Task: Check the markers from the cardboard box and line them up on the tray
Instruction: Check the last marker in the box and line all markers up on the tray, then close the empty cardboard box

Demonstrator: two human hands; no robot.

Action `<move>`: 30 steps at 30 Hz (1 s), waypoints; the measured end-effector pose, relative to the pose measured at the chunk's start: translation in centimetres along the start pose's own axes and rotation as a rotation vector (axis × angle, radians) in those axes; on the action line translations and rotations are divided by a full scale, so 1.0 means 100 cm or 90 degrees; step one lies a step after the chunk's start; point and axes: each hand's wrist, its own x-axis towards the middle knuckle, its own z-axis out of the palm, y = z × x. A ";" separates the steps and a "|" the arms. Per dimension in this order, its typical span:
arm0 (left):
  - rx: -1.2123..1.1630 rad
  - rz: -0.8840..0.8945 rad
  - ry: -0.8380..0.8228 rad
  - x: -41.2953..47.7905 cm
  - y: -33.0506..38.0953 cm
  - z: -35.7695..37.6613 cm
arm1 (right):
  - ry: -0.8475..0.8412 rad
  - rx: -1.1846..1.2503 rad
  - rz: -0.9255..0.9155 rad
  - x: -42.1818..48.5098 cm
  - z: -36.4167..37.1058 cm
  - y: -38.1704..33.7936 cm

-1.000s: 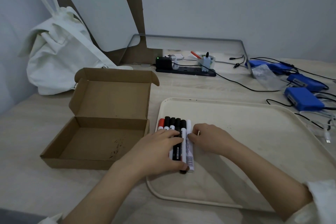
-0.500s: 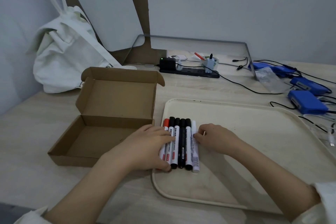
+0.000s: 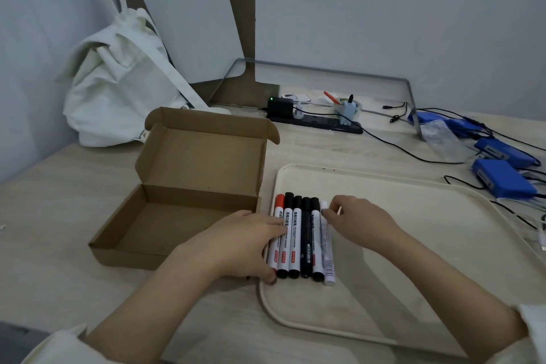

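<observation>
Several markers (image 3: 297,241) lie side by side on the left part of the cream tray (image 3: 428,251): a red-capped one at the left, black-capped ones in the middle, a white marker (image 3: 327,248) at the right. My left hand (image 3: 239,244) lies flat against the row's left side, fingers on the red-capped marker (image 3: 277,204), thumb at the near ends. My right hand (image 3: 362,221) touches the white marker's far end with its fingertips. The brown cardboard box (image 3: 177,224) stands open left of the tray, with nothing showing inside.
A white cloth bag (image 3: 118,89) leans against the wall at the back left. A black power strip (image 3: 316,121) with cables runs along the back. Blue devices (image 3: 502,177) and wires lie beyond the tray's right rim.
My left hand has slid left off the row, uncovering most of the markers. My right hand stays at the white marker. The row looks tighter and straighter.
</observation>
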 end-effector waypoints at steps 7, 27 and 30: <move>-0.237 -0.136 0.466 -0.036 -0.037 -0.015 | 0.009 0.317 -0.063 0.011 -0.004 -0.054; -1.073 -0.328 0.709 -0.092 -0.121 0.009 | -0.126 0.510 -0.095 -0.004 0.015 -0.112; -1.049 -0.333 0.651 -0.097 -0.123 0.013 | -0.123 0.495 -0.090 -0.006 0.015 -0.110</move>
